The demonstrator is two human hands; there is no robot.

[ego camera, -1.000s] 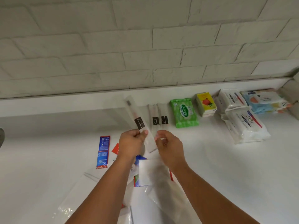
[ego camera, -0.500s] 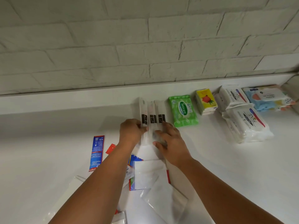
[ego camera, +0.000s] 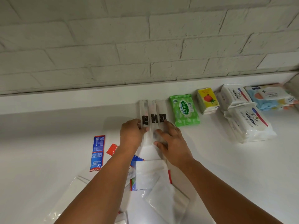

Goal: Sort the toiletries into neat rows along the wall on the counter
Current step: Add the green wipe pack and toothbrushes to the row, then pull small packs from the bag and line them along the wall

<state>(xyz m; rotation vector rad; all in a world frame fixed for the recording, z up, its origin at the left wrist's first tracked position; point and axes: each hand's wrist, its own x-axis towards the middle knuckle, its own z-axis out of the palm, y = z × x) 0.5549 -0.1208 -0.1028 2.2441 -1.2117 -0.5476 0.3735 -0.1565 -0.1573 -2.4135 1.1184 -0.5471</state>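
- A blue and red toothpaste box (ego camera: 97, 152) lay flat on the white worktop (ego camera: 226, 167), left of the arms and well short of the wall (ego camera: 145, 46).
- Just right of it a red sachet (ego camera: 112, 149) showed, partly hidden under the left forearm.
- The left hand (ego camera: 131, 135) pinched the near part of the left packet (ego camera: 145, 122), with the thumb on top and the fingers curled at its left edge.
- The left packet, middle packet (ego camera: 154, 118) and right packet (ego camera: 162, 118) were slim and white with black labels. They lay side by side and touching, their far ends at the foot of the wall.
- The right hand (ego camera: 173, 139) was spread flat over the near ends of the middle and right packets, its forefinger reaching the right packet's label.
- Near of both hands, under the arms, a white pouch (ego camera: 150, 173) and a clear bag (ego camera: 166, 201) lay in a loose heap over coloured packaging.
- Just right of the packets a green wipes pack (ego camera: 184, 110) lay flat in the same row.
- Next came a yellow tissue pack (ego camera: 207, 101), close to the wall.
- Right of that, a far Dove pack (ego camera: 234, 96) sat by the wall, with a near Dove pack (ego camera: 250, 123) touching its near side.
- At the far right a blue wipes pack (ego camera: 270, 96) lay against the wall, beside the far Dove pack.
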